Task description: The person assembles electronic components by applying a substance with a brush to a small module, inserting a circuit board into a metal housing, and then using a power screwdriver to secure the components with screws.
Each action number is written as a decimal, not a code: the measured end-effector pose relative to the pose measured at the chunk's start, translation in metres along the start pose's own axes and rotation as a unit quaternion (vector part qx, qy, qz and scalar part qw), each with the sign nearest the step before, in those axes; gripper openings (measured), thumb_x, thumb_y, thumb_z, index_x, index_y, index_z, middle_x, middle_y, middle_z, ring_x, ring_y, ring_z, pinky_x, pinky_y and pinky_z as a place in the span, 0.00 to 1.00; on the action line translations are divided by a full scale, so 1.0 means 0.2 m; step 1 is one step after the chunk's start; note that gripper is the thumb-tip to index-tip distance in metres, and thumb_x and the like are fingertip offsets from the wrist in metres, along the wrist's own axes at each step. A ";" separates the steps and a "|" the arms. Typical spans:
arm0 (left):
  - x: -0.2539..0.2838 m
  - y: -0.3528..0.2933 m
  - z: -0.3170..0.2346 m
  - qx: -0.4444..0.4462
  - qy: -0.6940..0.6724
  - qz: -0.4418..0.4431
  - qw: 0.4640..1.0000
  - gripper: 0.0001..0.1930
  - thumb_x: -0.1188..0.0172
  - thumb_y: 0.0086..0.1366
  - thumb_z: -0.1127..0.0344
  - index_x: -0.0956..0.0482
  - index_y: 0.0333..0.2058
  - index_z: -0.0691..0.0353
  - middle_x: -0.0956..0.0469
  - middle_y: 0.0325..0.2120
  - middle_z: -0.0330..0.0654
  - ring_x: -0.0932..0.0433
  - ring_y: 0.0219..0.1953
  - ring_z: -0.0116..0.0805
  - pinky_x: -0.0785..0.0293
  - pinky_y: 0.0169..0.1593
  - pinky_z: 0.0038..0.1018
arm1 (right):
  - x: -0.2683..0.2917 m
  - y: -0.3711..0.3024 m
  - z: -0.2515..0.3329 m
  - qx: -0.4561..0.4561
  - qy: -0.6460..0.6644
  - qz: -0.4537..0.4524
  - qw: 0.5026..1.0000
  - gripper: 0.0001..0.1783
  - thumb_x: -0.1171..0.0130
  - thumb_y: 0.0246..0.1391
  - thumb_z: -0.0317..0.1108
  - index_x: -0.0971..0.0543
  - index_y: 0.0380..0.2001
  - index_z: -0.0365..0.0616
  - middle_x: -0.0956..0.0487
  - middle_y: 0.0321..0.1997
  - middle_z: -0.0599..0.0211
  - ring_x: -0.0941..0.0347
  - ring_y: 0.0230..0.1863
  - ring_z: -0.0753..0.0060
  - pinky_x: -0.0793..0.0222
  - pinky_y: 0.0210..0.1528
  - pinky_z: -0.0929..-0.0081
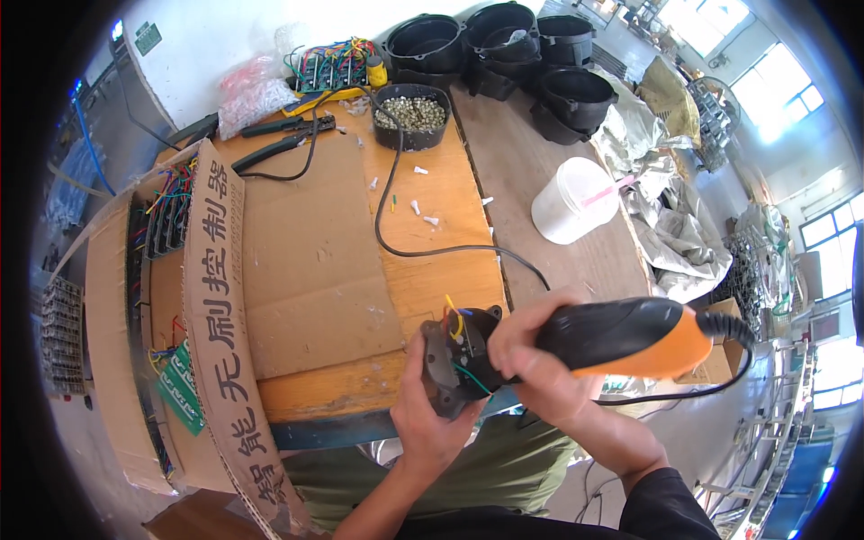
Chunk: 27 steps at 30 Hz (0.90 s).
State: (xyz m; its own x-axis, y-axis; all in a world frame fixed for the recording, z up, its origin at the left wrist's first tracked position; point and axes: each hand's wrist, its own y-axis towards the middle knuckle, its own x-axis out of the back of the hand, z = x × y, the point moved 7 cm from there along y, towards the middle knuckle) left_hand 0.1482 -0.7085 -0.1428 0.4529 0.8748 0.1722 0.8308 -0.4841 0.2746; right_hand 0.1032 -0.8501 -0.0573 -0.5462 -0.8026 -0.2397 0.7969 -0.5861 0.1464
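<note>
My left hand (430, 430) is closed round the side of a small black housing (438, 367), held up at the table's front edge. Yellow, red and green wires (457, 326) stick out of its open hollow. Wrapped round the front of a corded orange-and-black power tool (616, 331), my right hand (544, 369) keeps it nearly level, its nose toward the housing. The tool's tip is hidden behind my fingers, so I cannot tell whether it touches the housing. Its black cable (749, 355) loops from the rear end.
On the left stands a cardboard box (211, 297) with wired green boards. A cardboard sheet (310, 270), pliers (270, 153), a tub of small metal parts (412, 139) and loose white caps (431, 220) lie on the table. Black pots (576, 94) and a white bucket (562, 211) stand farther right.
</note>
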 end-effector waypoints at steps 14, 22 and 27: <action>0.00 0.00 -0.02 -0.032 -0.004 -0.030 0.999 0.47 0.21 0.49 0.66 0.40 0.63 0.74 0.24 0.53 0.59 0.18 0.50 0.49 0.21 0.51 0.35 | -0.18 0.07 0.14 0.089 -0.128 0.226 0.961 0.14 0.35 0.44 0.22 0.27 0.34 0.40 0.23 0.22 0.67 0.24 0.24 0.75 0.28 0.31 0.76; 0.02 0.02 -0.09 -0.051 0.049 -0.034 0.997 0.45 0.23 0.51 0.67 0.40 0.63 0.72 0.21 0.49 0.57 0.17 0.48 0.47 0.21 0.50 0.34 | -0.19 0.02 0.16 0.129 -0.186 0.200 0.953 0.14 0.35 0.44 0.20 0.27 0.35 0.41 0.20 0.25 0.67 0.23 0.25 0.74 0.27 0.30 0.76; -0.01 -0.01 -0.01 -0.010 0.025 -0.033 0.999 0.46 0.22 0.48 0.69 0.40 0.64 0.70 0.21 0.49 0.57 0.17 0.48 0.47 0.21 0.50 0.33 | -0.14 0.01 0.14 0.050 -0.256 0.148 0.954 0.10 0.34 0.44 0.25 0.24 0.31 0.45 0.21 0.28 0.72 0.24 0.29 0.77 0.29 0.36 0.77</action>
State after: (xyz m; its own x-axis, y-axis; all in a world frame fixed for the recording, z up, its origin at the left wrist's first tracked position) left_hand 0.1460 -0.7087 -0.1417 0.3807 0.9026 0.2010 0.8507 -0.4271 0.3065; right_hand 0.1135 -0.8316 -0.0224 -0.3762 -0.8689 0.3218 0.9210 -0.3128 0.2320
